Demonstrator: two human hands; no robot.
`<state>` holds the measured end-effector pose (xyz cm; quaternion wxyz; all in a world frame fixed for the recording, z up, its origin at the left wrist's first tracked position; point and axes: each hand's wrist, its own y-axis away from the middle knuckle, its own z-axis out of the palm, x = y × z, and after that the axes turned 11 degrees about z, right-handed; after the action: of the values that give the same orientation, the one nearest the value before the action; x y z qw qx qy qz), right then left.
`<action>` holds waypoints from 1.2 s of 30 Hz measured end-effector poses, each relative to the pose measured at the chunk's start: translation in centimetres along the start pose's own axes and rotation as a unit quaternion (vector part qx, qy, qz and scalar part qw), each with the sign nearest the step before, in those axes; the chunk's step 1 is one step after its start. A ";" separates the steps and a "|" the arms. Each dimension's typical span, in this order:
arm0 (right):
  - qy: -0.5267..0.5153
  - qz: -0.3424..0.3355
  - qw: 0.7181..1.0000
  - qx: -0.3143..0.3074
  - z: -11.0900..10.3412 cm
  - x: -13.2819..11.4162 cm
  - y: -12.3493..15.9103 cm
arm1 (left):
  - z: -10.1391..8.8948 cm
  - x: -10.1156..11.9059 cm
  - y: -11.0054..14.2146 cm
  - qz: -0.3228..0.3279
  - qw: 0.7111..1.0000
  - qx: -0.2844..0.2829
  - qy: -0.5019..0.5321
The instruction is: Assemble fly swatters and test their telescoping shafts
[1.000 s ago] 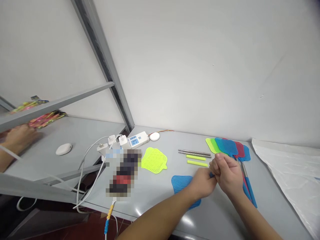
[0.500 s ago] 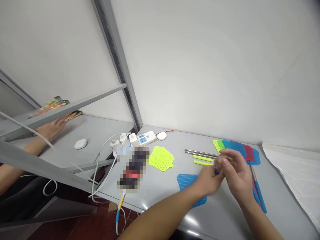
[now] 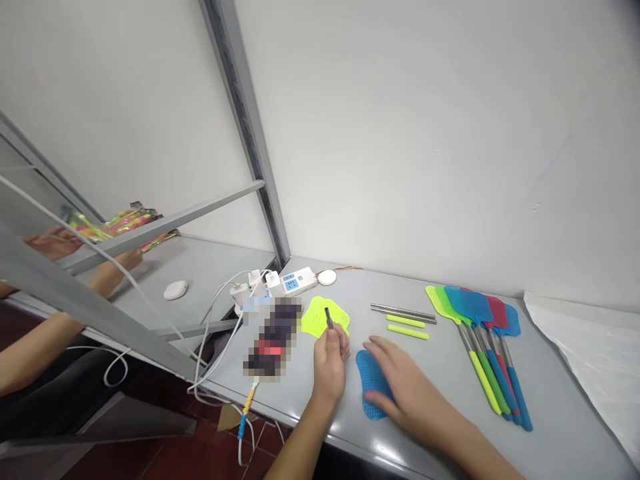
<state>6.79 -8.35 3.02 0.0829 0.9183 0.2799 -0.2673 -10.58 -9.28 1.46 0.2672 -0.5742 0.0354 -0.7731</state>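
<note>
My left hand (image 3: pixel 330 367) is closed around a metal rod (image 3: pixel 328 316). The rod's tip sticks up above my thumb, and the rest is hidden in my fist. Behind it lies a yellow-green fly swatter head (image 3: pixel 316 315), perforated and detached from any handle. My right hand (image 3: pixel 400 380) is spread over a blue fly swatter head (image 3: pixel 371 380), fingers and thumb apart across its right part. Beyond that hand are thin metal rods (image 3: pixel 400 311) and two yellow-green grip sleeves (image 3: pixel 407 331) side by side on the grey table.
Assembled fly swatters (image 3: pixel 470 305) in several colours lie fanned on the right, near a white sheet (image 3: pixel 575 347). On the left are a phone (image 3: pixel 273 340), a power strip (image 3: pixel 299 281) and cables. Past the metal shelf frame (image 3: pixel 245 113), another person's arm (image 3: pixel 45 347) reaches toward colourful packets (image 3: pixel 133 220).
My hands have parted. The left moved left with the rod, and the right came down onto the blue swatter head. The fanned swatters' handles are now uncovered.
</note>
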 end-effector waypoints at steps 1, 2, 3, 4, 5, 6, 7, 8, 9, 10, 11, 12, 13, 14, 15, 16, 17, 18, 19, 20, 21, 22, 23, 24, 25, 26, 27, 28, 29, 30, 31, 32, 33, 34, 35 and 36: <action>0.021 0.003 0.999 -0.034 0.6 -0.1 -0.2 | -0.3 -0.3 0.8 -0.002 0.999 0.037 -0.034; 0.040 0.005 0.997 -0.066 1.1 -0.1 -0.3 | -0.5 -0.5 1.5 -0.003 0.996 0.061 -0.069; 0.055 0.010 0.994 -0.091 1.4 0.0 -0.4 | -0.5 -0.7 2.0 -0.002 0.992 0.072 -0.103; 0.067 0.018 0.992 -0.108 1.6 0.1 -0.5 | -0.5 -0.8 2.4 0.002 0.989 0.071 -0.133; 0.076 0.029 0.990 -0.117 1.6 0.2 -0.5 | -0.4 -0.9 2.6 0.007 0.985 0.062 -0.158; 0.082 0.042 0.989 -0.119 1.6 0.3 -0.4 | -0.3 -0.8 2.6 0.015 0.983 0.049 -0.178; 0.084 0.056 0.988 -0.113 1.5 0.4 -0.3 | -0.1 -0.7 2.5 0.023 0.981 0.035 -0.191; 0.082 0.070 0.989 -0.100 1.5 0.6 -0.1 | 0.0 -0.5 2.4 0.027 0.980 0.023 -0.197; 0.075 0.081 0.991 -0.079 1.5 0.8 0.1 | 0.1 -0.4 2.3 0.029 0.980 0.014 -0.197; 0.063 0.089 0.993 -0.053 1.6 0.9 0.3 | 0.1 -0.2 2.2 0.031 0.980 0.008 -0.195; 0.049 0.095 0.994 -0.024 1.7 1.1 0.5 | 0.2 0.0 2.2 0.033 0.981 0.005 -0.191; 0.034 0.101 0.994 0.007 1.9 1.4 0.6 | 0.2 0.1 2.3 0.036 0.982 0.004 -0.187; 0.019 0.108 0.993 0.035 2.1 1.6 0.7 | 0.3 0.2 2.3 0.040 0.982 0.000 -0.184; 0.005 0.118 0.991 0.060 2.3 1.8 0.8 | 0.3 0.3 2.5 0.045 0.982 -0.007 -0.185; -0.009 0.134 0.988 0.081 2.4 2.0 0.9 | 0.4 0.3 2.6 0.050 0.981 -0.019 -0.188; -0.021 0.153 0.983 0.097 2.4 2.2 0.8 | 0.5 0.4 2.8 0.056 0.979 -0.033 -0.192; -0.031 0.171 0.979 0.110 2.2 2.4 0.8 | 0.6 0.4 2.9 0.062 0.977 -0.049 -0.197; -0.041 0.184 0.975 0.115 1.9 2.5 0.6 | 0.9 0.4 3.1 0.067 0.975 -0.064 -0.201; -0.048 0.190 0.974 0.114 1.3 2.6 0.5 | 1.1 0.4 3.2 0.069 0.974 -0.075 -0.204; -0.055 0.188 0.974 0.110 0.6 2.7 0.4 | 1.5 0.4 3.4 0.068 0.973 -0.082 -0.203; -0.060 0.180 0.976 0.107 -0.4 2.7 0.3 | 1.9 0.3 3.5 0.065 0.974 -0.083 -0.198; -0.066 0.172 0.976 0.114 -1.7 2.7 0.3 | 2.5 0.2 3.7 0.059 0.977 -0.077 -0.192; -0.071 0.168 0.974 0.132 -3.1 2.6 0.3 | 3.1 0.1 3.8 0.052 0.979 -0.069 -0.184; -0.076 0.167 0.969 0.164 -4.7 2.3 0.4 | 3.8 0.0 3.9 0.046 0.982 -0.062 -0.174; -0.090 0.163 0.960 0.207 -6.3 2.0 0.5 | 4.5 -0.1 3.9 0.040 0.984 -0.061 -0.164; -0.108 0.164 0.945 0.260 -7.9 1.5 0.7 | 5.3 -0.2 3.9 0.036 0.985 -0.067 -0.155; -0.137 0.172 0.924 0.312 -9.4 0.9 0.9 | 6.1 -0.2 3.9 0.034 0.985 -0.078 -0.147; -0.173 0.182 0.895 0.369 -10.8 0.2 1.0 | 6.9 -0.3 3.7 0.035 0.985 -0.094 -0.140; -0.206 0.183 0.862 0.426 -11.9 -0.5 1.0 | 7.7 -0.2 3.6 0.039 0.984 -0.110 -0.133; -0.232 0.172 0.831 0.476 -12.8 -1.1 1.0 | 8.5 -0.2 3.3 0.044 0.984 -0.124 -0.124; -0.252 0.157 0.804 0.515 -13.3 -1.7 0.8 | 9.2 -0.2 3.1 0.050 0.983 -0.135 -0.115; -0.269 0.139 0.784 0.542 -13.7 -2.1 0.5 | 9.7 -0.2 2.9 0.055 0.982 -0.145 -0.105; -0.281 0.123 0.771 0.558 -13.8 -2.4 0.2 | 10.2 -0.3 2.6 0.060 0.982 -0.152 -0.097; -0.292 0.110 0.765 0.564 -13.7 -2.5 -0.2 | 10.6 -0.3 2.5 0.064 0.981 -0.158 -0.092; -0.303 0.102 0.762 0.563 -13.5 -2.5 -0.5 | 10.9 -0.5 2.3 0.068 0.980 -0.162 -0.092; -0.313 0.098 0.761 0.559 -13.3 -2.4 -0.8 | 11.1 -0.6 2.2 0.073 0.979 -0.166 -0.094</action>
<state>10.53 -4.78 15.54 -0.3369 0.6889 -0.0523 -0.6396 0.39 -8.12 3.83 0.2261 -0.6761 0.1795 -0.6779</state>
